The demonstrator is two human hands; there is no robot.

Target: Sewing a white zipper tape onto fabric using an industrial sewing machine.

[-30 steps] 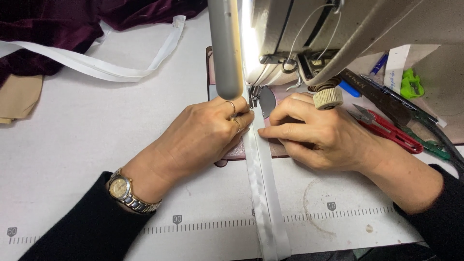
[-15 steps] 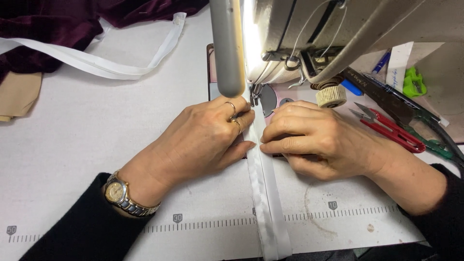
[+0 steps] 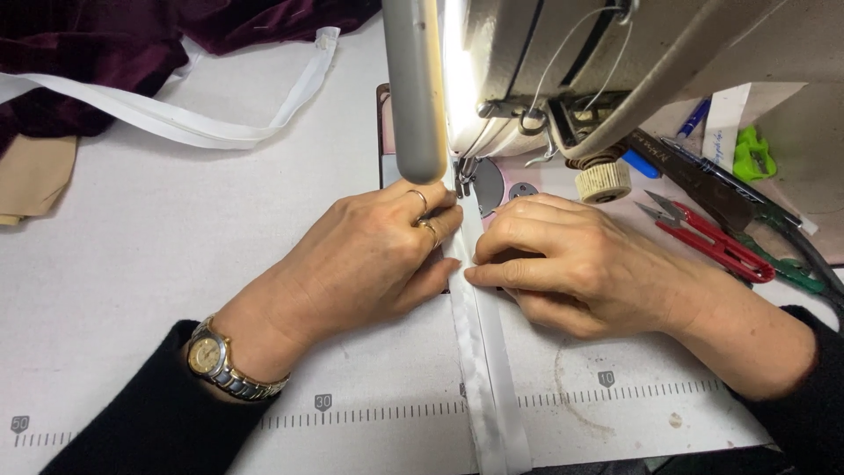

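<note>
Hands meet at the needle of a pale sewing machine [image 3: 607, 62] in the single head view. Between them runs a narrow white fabric strip [image 3: 482, 352], which lies flat on the light table [image 3: 176, 264] and leads from the near edge straight up to the presser foot [image 3: 464, 171].

The left hand [image 3: 369, 255] lies palm down on the table at the strip's left edge, its fingers [image 3: 431, 211] held close together and pressed flat, the tips resting on the strip just below the foot. It pins the strip down rather than gripping it. Two rings show on this hand, and a metal wristwatch [image 3: 215, 361] sits above a black sleeve.

The right hand [image 3: 580, 264] is curled at the strip's right edge, thumb and forefinger drawn together and pinching the strip's edge where the two hands almost touch.

To the right of the machine lie red thread snips [image 3: 712, 242], larger dark scissors [image 3: 730, 198] and a small ribbed cream wheel [image 3: 603, 180]. At the far left a second white strip [image 3: 176, 123] curves over the table beside dark burgundy velvet [image 3: 114, 53]. A printed ruler scale [image 3: 369, 412] runs along the table's near edge.
</note>
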